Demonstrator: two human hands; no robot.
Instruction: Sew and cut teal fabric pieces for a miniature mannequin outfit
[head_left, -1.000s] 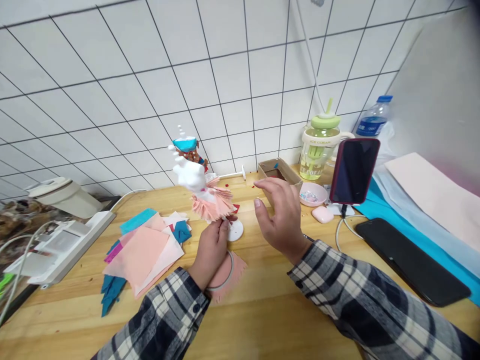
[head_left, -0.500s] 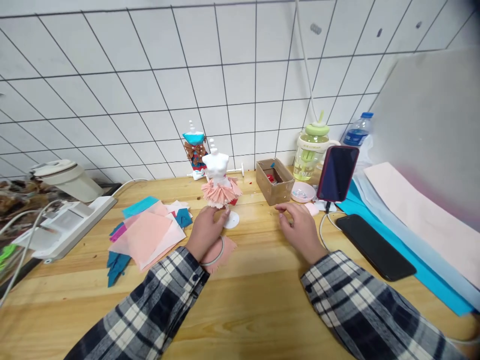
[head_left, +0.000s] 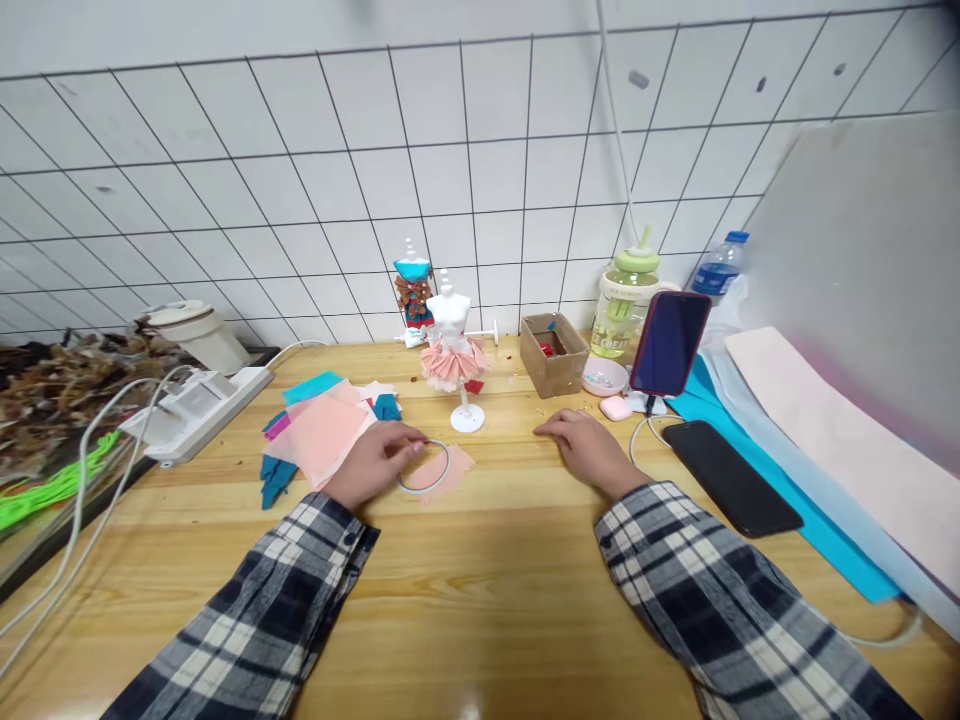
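**Small white dress form (head_left: 448,318) upright on its stand, box and dish to its right**

Through the head camera I have the dress form at mid-table, wearing a pink ruffled skirt, its round white base flat on the pale wooden table (head_left: 465,590).

My left hand (head_left: 373,462) is loosely open, thumb a little apart from the fingers, with no grip visible on anything. Its fingertips overlap a thin pale-grey ring (head_left: 449,466) lying on a piece of pink sheet (head_left: 460,466); I can't tell whether they touch it. My right hand (head_left: 589,450) is half open, fingers bent, nothing visible in it; its underside is hidden from me.

Beyond the right hand stands an open brown cardboard box (head_left: 559,375) with red scraps (head_left: 550,349) inside and a blue bit at its far edge. Just beside the box, a shallow round pink dish (head_left: 616,389) holds small glittery bits, too small for me to make out. Behind the dish, a clear tumbler with a green lid and straw (head_left: 609,332) shows yellow-green contents. Farther right is a clear plastic bottle with a blue cap (head_left: 716,275); I can't read its fill. Far left, a cream tub-shaped container (head_left: 206,340) leans, its contents hidden.
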